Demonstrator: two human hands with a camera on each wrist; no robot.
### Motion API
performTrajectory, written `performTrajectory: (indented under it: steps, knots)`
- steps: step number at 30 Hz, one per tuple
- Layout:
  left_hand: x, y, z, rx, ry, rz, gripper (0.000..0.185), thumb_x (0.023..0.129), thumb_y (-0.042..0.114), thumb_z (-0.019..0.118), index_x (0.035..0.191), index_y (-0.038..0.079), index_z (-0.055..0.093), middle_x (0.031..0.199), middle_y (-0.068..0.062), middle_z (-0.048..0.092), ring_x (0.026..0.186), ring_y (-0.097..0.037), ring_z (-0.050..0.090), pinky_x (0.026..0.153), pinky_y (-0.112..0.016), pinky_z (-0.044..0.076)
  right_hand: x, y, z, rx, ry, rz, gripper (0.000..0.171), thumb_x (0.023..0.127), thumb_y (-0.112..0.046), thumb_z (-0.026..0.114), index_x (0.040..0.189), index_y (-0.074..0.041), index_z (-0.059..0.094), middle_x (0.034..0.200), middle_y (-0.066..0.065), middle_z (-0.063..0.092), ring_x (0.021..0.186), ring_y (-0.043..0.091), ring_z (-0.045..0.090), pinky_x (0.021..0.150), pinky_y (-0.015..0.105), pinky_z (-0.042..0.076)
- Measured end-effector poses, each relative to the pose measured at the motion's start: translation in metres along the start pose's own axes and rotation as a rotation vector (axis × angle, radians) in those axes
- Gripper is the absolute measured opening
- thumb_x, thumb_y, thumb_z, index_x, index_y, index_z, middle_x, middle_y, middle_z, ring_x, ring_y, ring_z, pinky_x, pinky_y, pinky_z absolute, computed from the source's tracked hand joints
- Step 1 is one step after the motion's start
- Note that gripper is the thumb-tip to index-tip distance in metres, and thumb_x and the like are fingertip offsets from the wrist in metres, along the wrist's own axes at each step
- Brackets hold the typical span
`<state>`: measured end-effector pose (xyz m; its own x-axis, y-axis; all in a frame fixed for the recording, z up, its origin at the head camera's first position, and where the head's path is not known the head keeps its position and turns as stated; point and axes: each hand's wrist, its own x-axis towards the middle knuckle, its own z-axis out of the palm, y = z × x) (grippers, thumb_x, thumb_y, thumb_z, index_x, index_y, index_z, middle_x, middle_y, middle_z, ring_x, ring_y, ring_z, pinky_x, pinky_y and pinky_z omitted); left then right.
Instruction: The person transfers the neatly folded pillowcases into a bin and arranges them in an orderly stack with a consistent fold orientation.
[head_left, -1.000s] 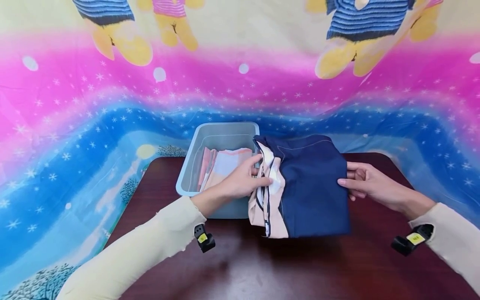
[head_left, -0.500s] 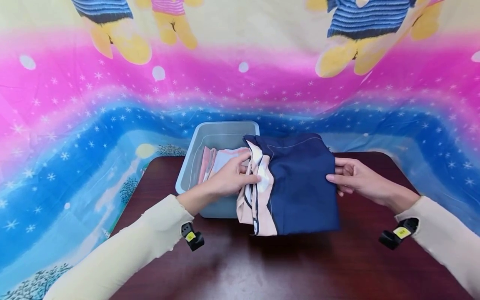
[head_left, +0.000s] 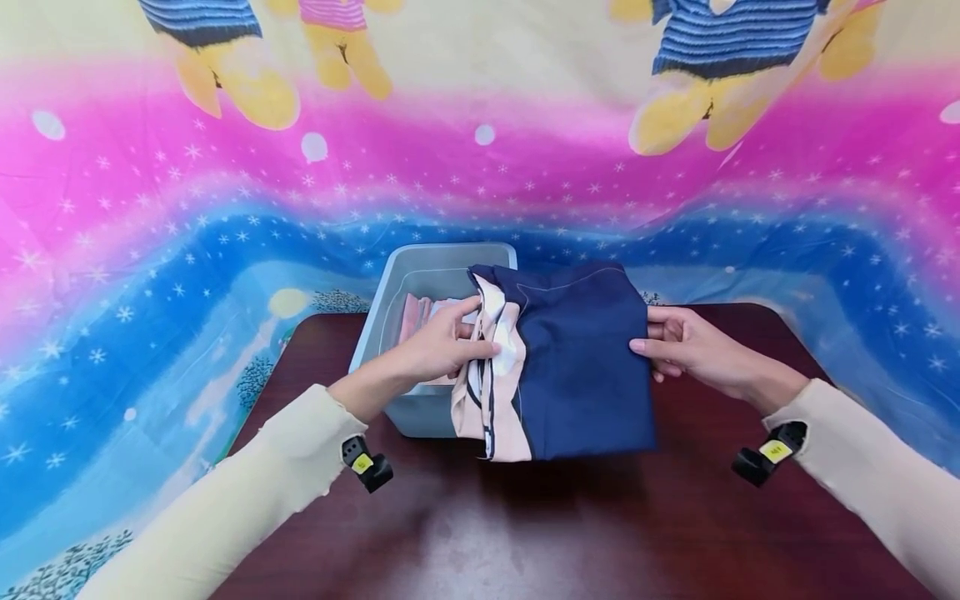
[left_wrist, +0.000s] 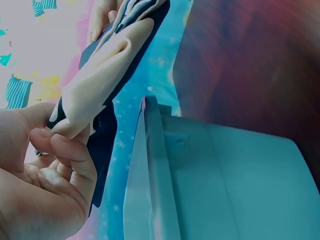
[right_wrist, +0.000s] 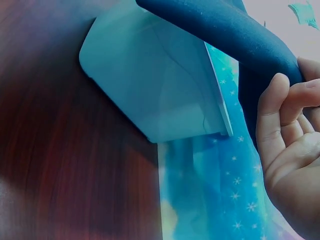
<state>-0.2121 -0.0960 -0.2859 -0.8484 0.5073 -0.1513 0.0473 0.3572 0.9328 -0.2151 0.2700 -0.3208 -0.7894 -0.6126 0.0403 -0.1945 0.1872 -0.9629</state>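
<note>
A folded navy cloth with a peach-and-white patterned side showing at its left edge is held up between both hands. My left hand pinches that layered left edge, thumb in front and fingers behind. At the opposite edge, my right hand pinches the navy fold. The cloth overlaps the right side of a grey-blue plastic bin in the head view. In the left wrist view the folded layers stand above the bin wall. Inside the bin, pink and white folded fabric is partly hidden by my left hand.
The bin stands toward the back of a dark red-brown wooden table. Behind the table hangs a pink and blue patterned curtain. Each wrist carries a small black camera mount below the cream sleeve.
Both hands have moved left and slightly upward with the folded cloth, which now covers more of the bin. Both grips look the same.
</note>
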Motion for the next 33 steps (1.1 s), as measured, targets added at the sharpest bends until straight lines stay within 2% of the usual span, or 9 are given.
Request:
performTrajectory:
  steps: [3, 9, 11, 16, 20, 24, 27, 33]
  knots:
    - [-0.001, 0.0, -0.004, 0.005, -0.002, -0.004, 0.079, 0.099, 0.013, 0.063, 0.163, 0.017, 0.017, 0.1, -0.016, 0.074, 0.044, -0.01, 0.042, 0.046, -0.025, 0.034, 0.004, -0.002, 0.001, 0.001, 0.002, 0.006, 0.028, 0.105, -0.006, 0.05, 0.132, -0.008, 0.056, 0.076, -0.006, 0.064, 0.048, 0.021, 0.038, 0.06, 0.033, 0.053]
    - [-0.002, 0.001, -0.012, 0.01, 0.002, -0.005, 0.076, 0.099, 0.012, 0.063, 0.162, 0.017, 0.02, 0.104, -0.017, 0.074, 0.053, -0.01, 0.056, 0.047, -0.025, 0.035, 0.012, -0.006, 0.003, 0.006, 0.013, 0.0, 0.031, 0.105, -0.006, 0.051, 0.135, -0.009, 0.054, 0.093, -0.003, 0.073, 0.048, 0.02, 0.037, 0.059, 0.032, 0.053]
    - [-0.002, 0.001, -0.014, 0.011, 0.013, -0.015, 0.078, 0.099, 0.013, 0.063, 0.162, 0.017, 0.018, 0.104, -0.017, 0.074, 0.053, -0.01, 0.056, 0.047, -0.025, 0.035, 0.014, -0.007, 0.003, 0.014, 0.011, -0.008, 0.031, 0.105, -0.006, 0.051, 0.135, -0.009, 0.054, 0.096, -0.002, 0.074, 0.047, 0.021, 0.037, 0.059, 0.031, 0.053]
    - [-0.002, 0.0, -0.019, 0.008, 0.022, -0.011, 0.079, 0.099, 0.013, 0.063, 0.163, 0.018, 0.016, 0.106, -0.017, 0.073, 0.055, -0.011, 0.057, 0.047, -0.025, 0.033, 0.018, -0.01, 0.005, 0.035, 0.007, -0.014, 0.031, 0.104, -0.006, 0.052, 0.136, -0.008, 0.054, 0.095, -0.001, 0.074, 0.048, 0.02, 0.038, 0.06, 0.031, 0.053]
    - [-0.004, 0.001, -0.023, -0.009, 0.028, -0.004, 0.079, 0.099, 0.012, 0.063, 0.163, 0.02, 0.017, 0.11, -0.019, 0.073, 0.066, -0.011, 0.067, 0.049, -0.024, 0.04, 0.022, -0.012, 0.006, 0.022, 0.01, -0.001, 0.033, 0.105, -0.008, 0.053, 0.138, -0.007, 0.051, 0.095, -0.001, 0.073, 0.048, 0.017, 0.041, 0.061, 0.032, 0.054]
    - [-0.006, 0.0, -0.027, -0.033, 0.027, 0.0, 0.079, 0.099, 0.013, 0.063, 0.163, 0.021, 0.016, 0.108, -0.018, 0.073, 0.069, -0.012, 0.07, 0.051, -0.024, 0.044, 0.026, -0.014, 0.008, 0.019, 0.015, 0.001, 0.036, 0.105, -0.01, 0.053, 0.141, -0.005, 0.05, 0.096, -0.001, 0.074, 0.05, 0.021, 0.04, 0.061, 0.032, 0.054]
    - [-0.007, -0.001, -0.03, -0.022, 0.029, 0.005, 0.083, 0.099, 0.014, 0.064, 0.164, 0.02, 0.012, 0.097, -0.012, 0.074, 0.061, -0.011, 0.064, 0.049, -0.024, 0.041, 0.029, -0.015, 0.01, 0.034, 0.018, -0.007, 0.039, 0.105, -0.009, 0.053, 0.143, -0.004, 0.048, 0.098, -0.001, 0.074, 0.05, 0.024, 0.038, 0.06, 0.032, 0.053]
    - [-0.008, -0.002, -0.037, 0.031, 0.045, -0.002, 0.089, 0.098, 0.016, 0.065, 0.164, 0.017, 0.005, 0.071, -0.001, 0.065, 0.044, -0.011, 0.042, 0.046, -0.025, 0.037, 0.034, -0.017, 0.014, 0.039, 0.034, 0.003, 0.044, 0.104, -0.01, 0.055, 0.146, -0.003, 0.044, 0.098, 0.0, 0.074, 0.051, 0.022, 0.039, 0.059, 0.031, 0.053]
